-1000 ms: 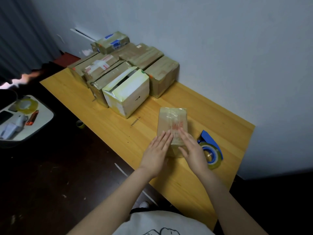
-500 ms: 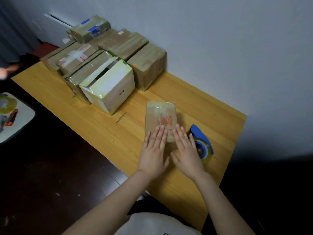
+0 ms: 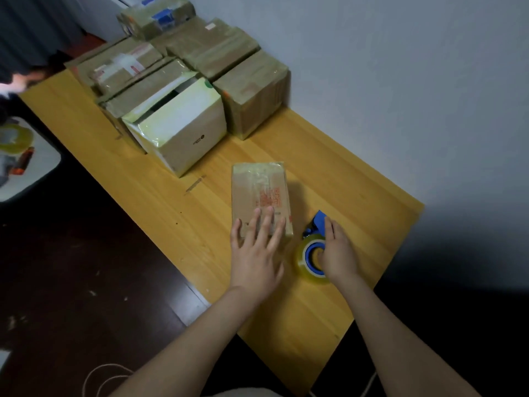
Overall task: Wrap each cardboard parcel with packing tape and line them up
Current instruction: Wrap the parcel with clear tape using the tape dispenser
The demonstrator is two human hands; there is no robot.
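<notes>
A small tape-wrapped cardboard parcel point(image 3: 259, 190) with red print lies flat on the wooden table point(image 3: 329, 167). My left hand point(image 3: 254, 253) rests on the parcel's near end with straight, spread fingers. Just right of it sits a blue tape dispenser point(image 3: 310, 253) with a clear yellowish roll. My right hand point(image 3: 337, 250) holds the dispenser, thumb in the roll's core and fingers over its far side and blue handle. Several wrapped parcels point(image 3: 252, 90) stand grouped at the table's far left end, against the wall.
A white-topped box point(image 3: 183, 124) wrapped in tape stands at the front of the parcel group. A white tray point(image 3: 31, 164) with a tape roll and tools sits off the table at left. Dark floor lies below the table's near edge.
My right hand has left the parcel and moved right onto the tape dispenser. My left hand stays flat on the parcel's near end. The view has shifted left.
</notes>
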